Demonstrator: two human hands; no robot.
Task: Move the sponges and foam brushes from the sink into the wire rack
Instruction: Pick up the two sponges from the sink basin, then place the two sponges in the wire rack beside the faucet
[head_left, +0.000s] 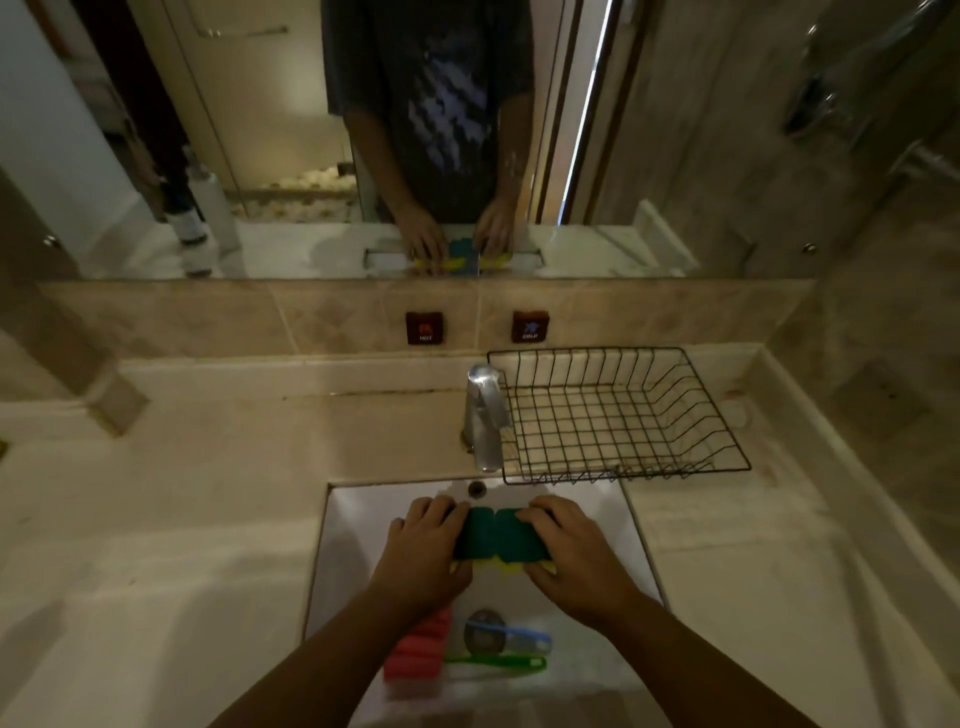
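While both hands close on the green-topped sponges (498, 538) at the far end of the sink (618, 525), we see the wire rack (618, 415) at about one o'clock from the grip, standing empty on the desk (208, 467) just past the sink's far right corner; the right hand (576, 558) is the nearer of the two to it; the left hand (421, 556) would have to cross by the faucet (483, 415). The sponges look like two side by side, their joined long axis running nine to three; each hand clasps one outer end, fingers over the top; we judge the lift goes up and to one o'clock. The left forearm covers part of the pink sponge (415, 657) at six o'clock; beside it lie a blue brush (524, 639) and a green brush (493, 664), dim and blurred; we cannot tell whether their heads are foam.
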